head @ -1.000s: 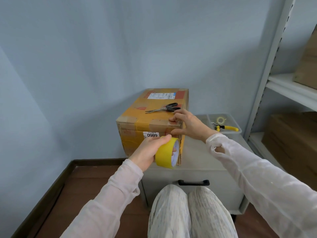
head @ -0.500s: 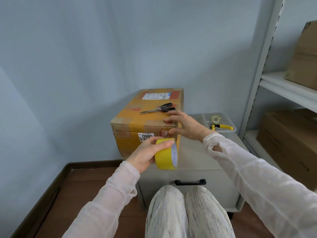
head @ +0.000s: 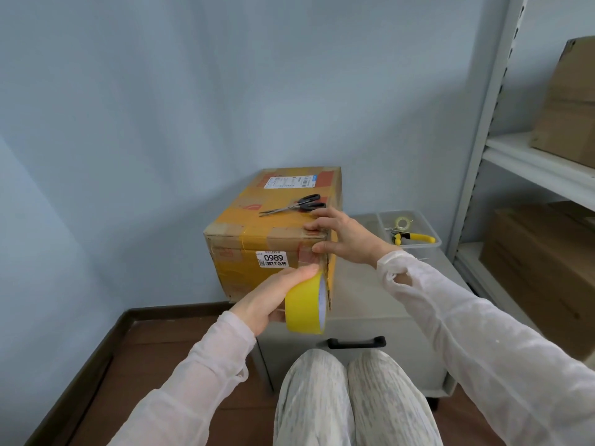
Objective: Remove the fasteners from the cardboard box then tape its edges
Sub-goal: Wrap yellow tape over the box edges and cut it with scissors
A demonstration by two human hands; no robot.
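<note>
Left of our left hand (head: 273,297) there is open floor and wall. That hand wraps the yellow tape roll (head: 304,312), thumb on top, just below the cardboard box's (head: 254,233) near right edge. A glossy strip climbs to our right hand (head: 349,241), which presses the top corner with flat fingers, thumb on the front. The box wears yellow tape patches and a 0989 label. Scissors (head: 294,204) lie just behind those fingers.

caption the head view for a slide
Left hand holds tape roll at cardboard box corner; right hand presses top edge.
</note>
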